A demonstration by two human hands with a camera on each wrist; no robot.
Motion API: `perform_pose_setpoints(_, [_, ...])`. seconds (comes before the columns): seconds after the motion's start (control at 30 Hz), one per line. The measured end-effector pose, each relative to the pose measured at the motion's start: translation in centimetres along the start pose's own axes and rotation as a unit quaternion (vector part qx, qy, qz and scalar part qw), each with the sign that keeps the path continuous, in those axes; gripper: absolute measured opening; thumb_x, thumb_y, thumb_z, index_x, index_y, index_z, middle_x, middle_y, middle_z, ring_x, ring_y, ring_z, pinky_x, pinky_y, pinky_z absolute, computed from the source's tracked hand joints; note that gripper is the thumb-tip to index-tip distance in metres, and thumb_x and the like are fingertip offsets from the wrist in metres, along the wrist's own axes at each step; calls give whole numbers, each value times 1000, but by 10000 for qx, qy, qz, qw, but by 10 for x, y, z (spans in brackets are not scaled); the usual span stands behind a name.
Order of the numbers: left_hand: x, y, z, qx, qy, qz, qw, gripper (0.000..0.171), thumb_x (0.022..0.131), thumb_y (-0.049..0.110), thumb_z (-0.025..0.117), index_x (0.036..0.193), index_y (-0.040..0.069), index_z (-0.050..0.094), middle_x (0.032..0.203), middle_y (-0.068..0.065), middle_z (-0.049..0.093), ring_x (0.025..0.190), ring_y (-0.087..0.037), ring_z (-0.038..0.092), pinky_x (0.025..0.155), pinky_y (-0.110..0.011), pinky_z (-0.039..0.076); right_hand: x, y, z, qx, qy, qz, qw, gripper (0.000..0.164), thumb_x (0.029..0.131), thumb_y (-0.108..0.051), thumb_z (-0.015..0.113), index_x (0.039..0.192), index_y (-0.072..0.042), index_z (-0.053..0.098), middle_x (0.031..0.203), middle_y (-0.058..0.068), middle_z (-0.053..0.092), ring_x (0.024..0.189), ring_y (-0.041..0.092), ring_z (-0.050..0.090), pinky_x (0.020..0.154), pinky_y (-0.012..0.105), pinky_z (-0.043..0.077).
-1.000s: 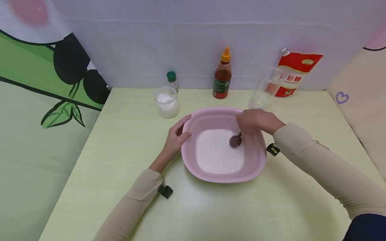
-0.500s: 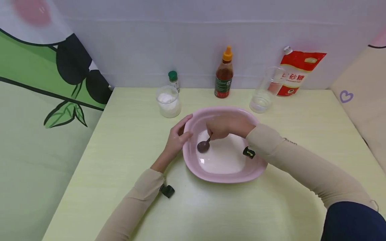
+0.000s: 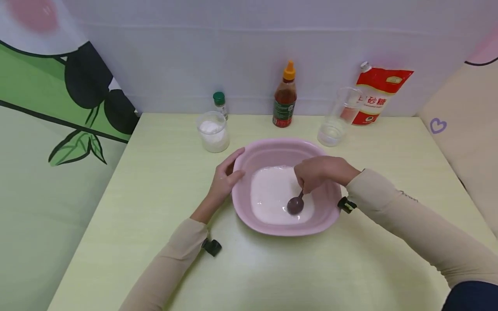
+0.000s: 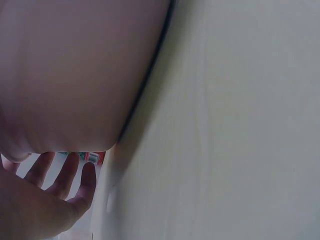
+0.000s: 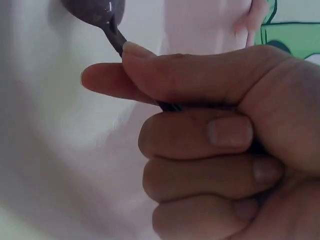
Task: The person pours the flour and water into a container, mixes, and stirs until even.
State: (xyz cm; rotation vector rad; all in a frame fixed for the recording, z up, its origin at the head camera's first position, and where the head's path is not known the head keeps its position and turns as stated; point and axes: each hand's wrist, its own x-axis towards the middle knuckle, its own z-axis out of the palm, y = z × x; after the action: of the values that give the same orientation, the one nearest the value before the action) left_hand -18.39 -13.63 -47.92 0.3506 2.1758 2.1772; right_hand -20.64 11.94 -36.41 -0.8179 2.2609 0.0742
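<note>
A pink plastic basin point(image 3: 287, 232) stands on the table with white, glossy liquid point(image 3: 270, 190) across its bottom. At its left side my left hand point(image 3: 222, 183) grips the rim, thumb on top. In the left wrist view the bent fingers point(image 4: 65, 175) meet the basin's outer wall point(image 4: 75, 75). My right hand point(image 3: 320, 172) reaches over the basin and holds a dark brown spoon point(image 3: 295, 206) by its handle. Thumb and forefinger pinch the handle in the right wrist view, and the other fingers point(image 5: 195, 132) curl round it. The spoon's bowl is down at the liquid near the front.
Behind the basin stand a clear cup of white powder point(image 3: 214, 137), a small green-capped jar point(image 3: 219, 101), a sauce bottle point(image 3: 284, 103) with an orange tip, a tall clear cup point(image 3: 332, 129) and a red-and-white sugar pouch point(image 3: 375, 97). A cloth wall point(image 3: 249, 47) borders the table's back.
My right hand swept the spoon from the basin's right side across to the left, then back right and toward the front. The left hand stayed on the rim.
</note>
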Motion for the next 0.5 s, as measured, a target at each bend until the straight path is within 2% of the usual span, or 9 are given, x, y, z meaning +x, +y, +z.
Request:
perform_pose_setpoints(0.23, [0,1,-1,103,-13,-42,9999,64,86,-6,55,149,3,44,155,-18,43,132,-35,50,103,-25,52,-2,27,-19,37,318,936,9951,9,87,-13,62,94,-8,59,87,9,58,80,24,53,65,31,43])
perform_pose_setpoints(0.3, [0,1,-1,58,-35,-61,10000,65,86,-6,55,149,2,43,155,-18,43,132,-35,50,102,-25,53,2,28,-23,260,552,1141,9916,12,87,-15,62,97,-8,59,92,10,59,84,26,55,69,34,45])
perform_pose_setpoints(0.4, [0,1,0,11,-27,-68,10000,65,86,-6,55,149,2,44,154,-19,44,131,-35,50,100,-22,53,13,23,-26,484,896,1094,9888,12,87,-16,62,97,-10,62,95,10,59,87,27,55,70,36,46])
perform_pose_setpoints(0.5, [0,1,1,-46,-17,-19,10000,64,86,-6,55,148,1,45,153,-20,45,130,-35,51,98,-20,54,27,10,-28,447,1161,767,9893,7,90,-16,61,92,-11,66,86,6,57,82,23,52,65,33,42])
